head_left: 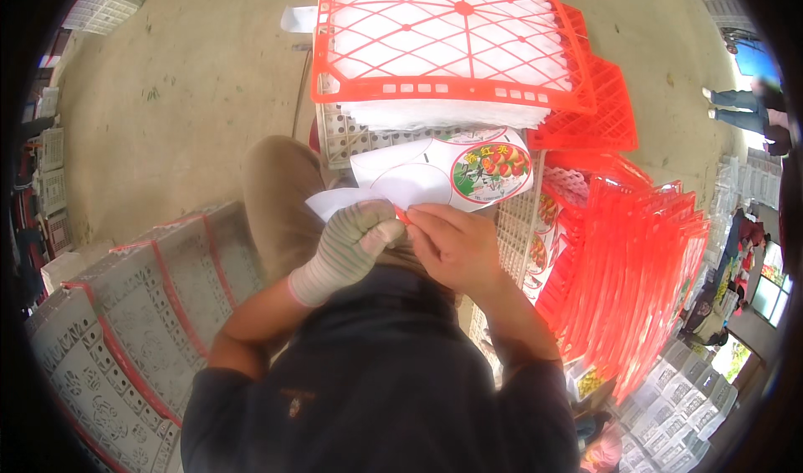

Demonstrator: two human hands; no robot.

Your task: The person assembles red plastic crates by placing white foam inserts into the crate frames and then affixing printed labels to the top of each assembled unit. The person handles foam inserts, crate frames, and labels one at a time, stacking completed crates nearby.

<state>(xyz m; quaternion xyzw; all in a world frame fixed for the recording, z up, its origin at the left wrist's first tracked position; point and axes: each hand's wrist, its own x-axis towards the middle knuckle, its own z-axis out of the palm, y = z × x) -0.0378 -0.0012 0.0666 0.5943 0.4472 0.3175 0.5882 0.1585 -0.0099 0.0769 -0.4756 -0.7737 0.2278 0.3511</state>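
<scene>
My left hand [355, 243], in a pale striped knit glove, is closed at the near edge of a curled white printed card [401, 174] with a fruit picture in a red oval. My bare right hand [456, 247] is closed too, thumb and finger pinching beside the left. A small red strip [401, 214] shows between the two hands; most of it is hidden by the fingers. Beyond the card, a red plastic lattice lid [462, 8] lies on a thick stack of white sheets [443, 115].
White perforated crates [339, 138] stand beneath the stack. To the right are many red folded plastic pieces [623, 264] packed upright and a red lattice piece [615, 105]. Red-tied grey-white crates [142, 322] stand at left. A person [749, 109] is at far right.
</scene>
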